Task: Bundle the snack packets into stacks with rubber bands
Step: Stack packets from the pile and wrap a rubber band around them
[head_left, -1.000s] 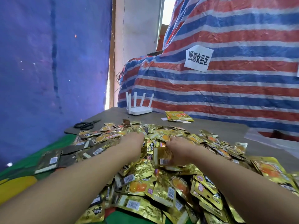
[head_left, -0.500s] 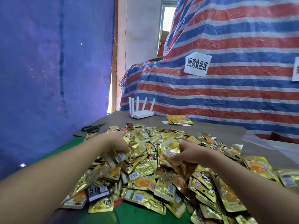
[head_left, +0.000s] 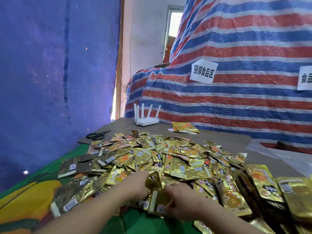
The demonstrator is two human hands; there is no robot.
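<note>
Head view: a big heap of gold snack packets (head_left: 177,159) covers the near part of the counter (head_left: 224,139), spilling onto a green and yellow cloth (head_left: 30,191) at the left; both hands are at the near edge of the heap, close together. The left hand (head_left: 136,184) reaches into the packets, its fingers buried among them, so I cannot tell whether they grip anything; the right hand (head_left: 180,200) lies just beside it, its fingers curled round a small stack of packets (head_left: 158,200) standing on edge, though the grip is partly hidden. Farther back on the counter lie black scissors (head_left: 98,134) at the left, a white router (head_left: 146,120) with upright antennas, and a few separate packets (head_left: 184,127) to its right; behind rises a striped tarp (head_left: 236,102) with a paper sign (head_left: 203,71).
</note>
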